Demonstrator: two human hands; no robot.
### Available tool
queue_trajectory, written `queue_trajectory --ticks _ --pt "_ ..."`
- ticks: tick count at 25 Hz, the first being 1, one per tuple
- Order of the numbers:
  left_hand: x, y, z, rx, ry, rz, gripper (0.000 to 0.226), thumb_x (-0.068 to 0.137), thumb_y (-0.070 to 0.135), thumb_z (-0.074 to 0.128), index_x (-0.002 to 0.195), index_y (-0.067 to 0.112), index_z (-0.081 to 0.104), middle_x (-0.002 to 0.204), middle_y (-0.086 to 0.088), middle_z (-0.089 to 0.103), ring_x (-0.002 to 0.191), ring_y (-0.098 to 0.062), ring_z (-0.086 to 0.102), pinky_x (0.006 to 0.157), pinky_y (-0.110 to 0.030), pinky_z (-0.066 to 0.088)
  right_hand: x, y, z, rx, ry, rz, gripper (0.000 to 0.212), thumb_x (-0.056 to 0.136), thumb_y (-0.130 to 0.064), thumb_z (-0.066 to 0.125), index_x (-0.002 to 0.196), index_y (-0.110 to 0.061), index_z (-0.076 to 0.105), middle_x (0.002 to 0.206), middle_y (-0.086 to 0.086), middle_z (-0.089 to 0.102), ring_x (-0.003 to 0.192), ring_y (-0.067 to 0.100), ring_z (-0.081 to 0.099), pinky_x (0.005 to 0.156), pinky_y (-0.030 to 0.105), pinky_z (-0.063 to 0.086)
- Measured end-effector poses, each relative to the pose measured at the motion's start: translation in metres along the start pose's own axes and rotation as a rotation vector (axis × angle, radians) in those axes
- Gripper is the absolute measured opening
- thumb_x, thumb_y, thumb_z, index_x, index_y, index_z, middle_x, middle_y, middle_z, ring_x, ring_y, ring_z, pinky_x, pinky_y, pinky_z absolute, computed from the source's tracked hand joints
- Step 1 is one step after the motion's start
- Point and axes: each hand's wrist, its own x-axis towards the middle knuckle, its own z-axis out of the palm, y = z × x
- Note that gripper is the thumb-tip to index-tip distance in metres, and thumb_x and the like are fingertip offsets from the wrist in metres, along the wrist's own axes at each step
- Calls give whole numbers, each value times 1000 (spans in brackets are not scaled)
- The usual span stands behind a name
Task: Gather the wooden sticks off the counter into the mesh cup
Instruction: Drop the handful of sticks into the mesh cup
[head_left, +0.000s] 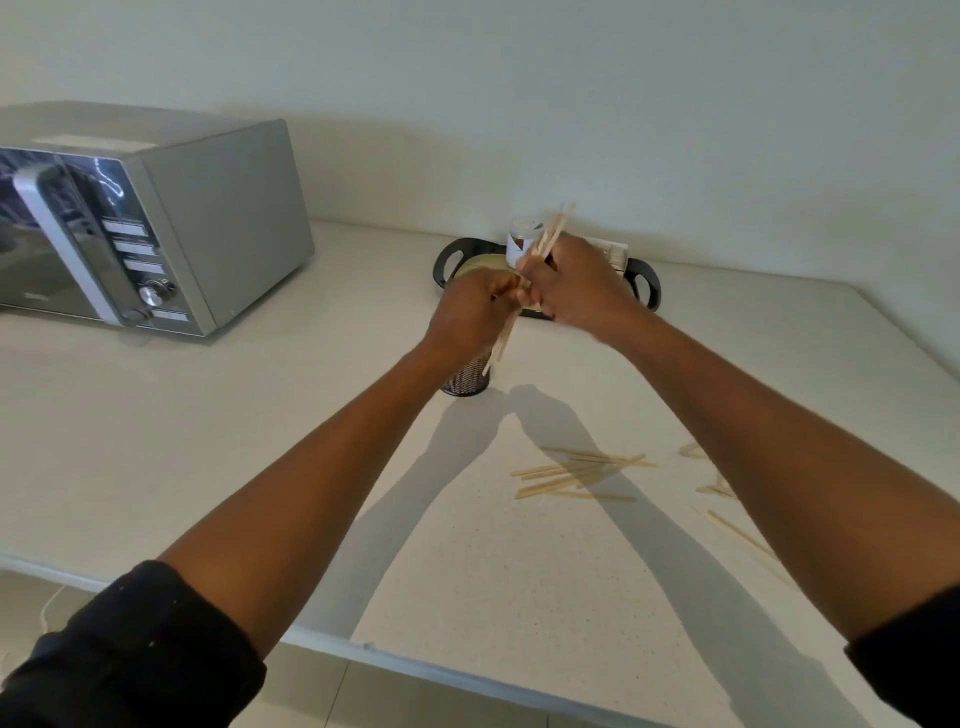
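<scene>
Both arms reach forward over the counter (156, 441), the left hand (470, 312) and right hand (576, 283) meeting, each closed around one bundle of wooden sticks (550, 236). The bundle slants from upper right down-left toward the mesh cup (466, 382), largely hidden under the left wrist. Loose sticks (576, 475) lie mostly crosswise nearer the person; a microwave (156, 223) stands left, a black tray (644, 286) behind the hands.

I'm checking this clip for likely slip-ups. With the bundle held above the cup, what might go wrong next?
1. The sticks, pinched between left hand and right hand, hang tilted; some may miss the mesh cup, whose mouth the left hand hides.
2. A push might tip the cup.
3. The loose sticks partly under the right forearm could be overlooked.
</scene>
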Motion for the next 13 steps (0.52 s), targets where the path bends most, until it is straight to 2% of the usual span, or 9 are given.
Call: queue_trajectory --ticks 3,6,8,12,13 --pt "19 -8 -28 16 82 17 25 95 20 56 82 2 67 72 -16 63 60 -13 47 53 -15 33 24 -32 -4 -24 -16 -82 25 97 -28 51 94 -6 63 73 5 68 54 12 59 57 31 50" --pt "33 -19 -43 12 113 2 24 96 20 55 84 4 69 77 -17 68 66 -26 60 64 -33 49 47 -47 2 -15 -31 -92 24 96 -27 52 99 -6 62 75 6 70 49 8 58 51 25 49" --pt "40 -26 -45 -2 112 -15 23 96 20 55 86 5 69 79 -16 69 75 -30 66 70 -38 52 60 -47 11 -37 -34 -105 26 95 -28 52 100 -4 62 80 11 72 54 13 59 58 33 52" --pt "47 -46 -38 3 77 -68 19 97 17 55 89 7 69 79 -5 68 75 -23 65 65 -23 49 77 -34 32 -145 -38 -119 25 96 -30 52 99 -8 62 82 8 70 68 19 63 73 38 54" --pt "49 -51 -35 9 61 -89 19 97 16 54 92 6 69 81 -6 69 75 -21 66 67 -23 50 80 -29 38 -168 -48 -117 25 96 -32 51 98 -10 62 82 6 70 71 20 65 75 40 55"
